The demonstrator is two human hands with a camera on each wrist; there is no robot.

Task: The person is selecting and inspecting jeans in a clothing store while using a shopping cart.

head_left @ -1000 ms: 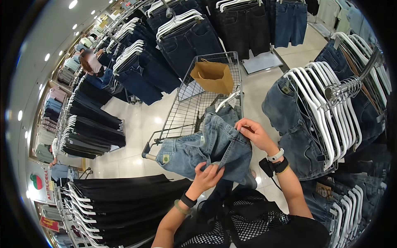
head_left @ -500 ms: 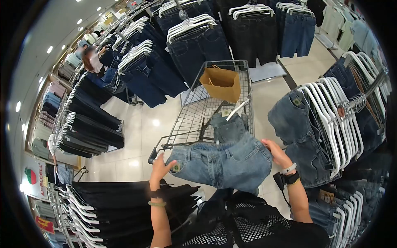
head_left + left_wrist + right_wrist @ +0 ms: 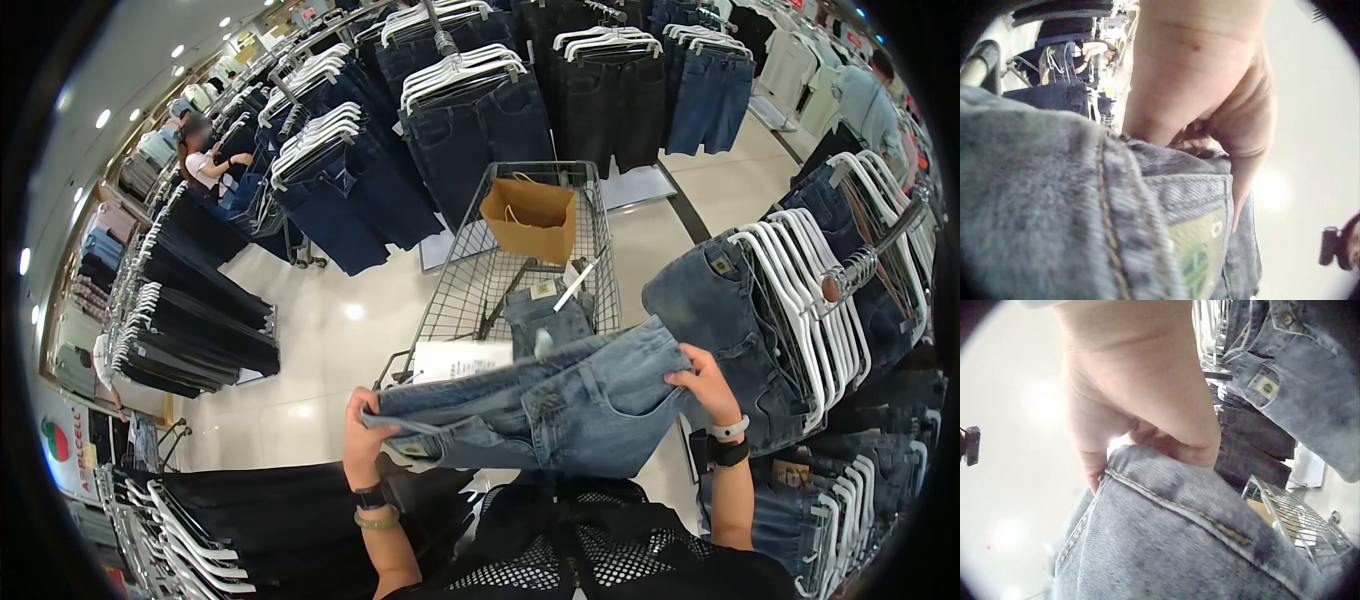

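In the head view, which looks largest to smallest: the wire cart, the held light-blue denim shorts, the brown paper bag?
1-2. light-blue denim shorts and wire cart: about alike, and the shorts are nearer, so unranked.
3. brown paper bag: clearly smallest.

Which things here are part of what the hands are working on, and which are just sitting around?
In hand: light-blue denim shorts, gripped by the left hand and the right hand.
Lying about: wire cart, brown paper bag, folded denim in the cart, hanging jeans, white hangers.
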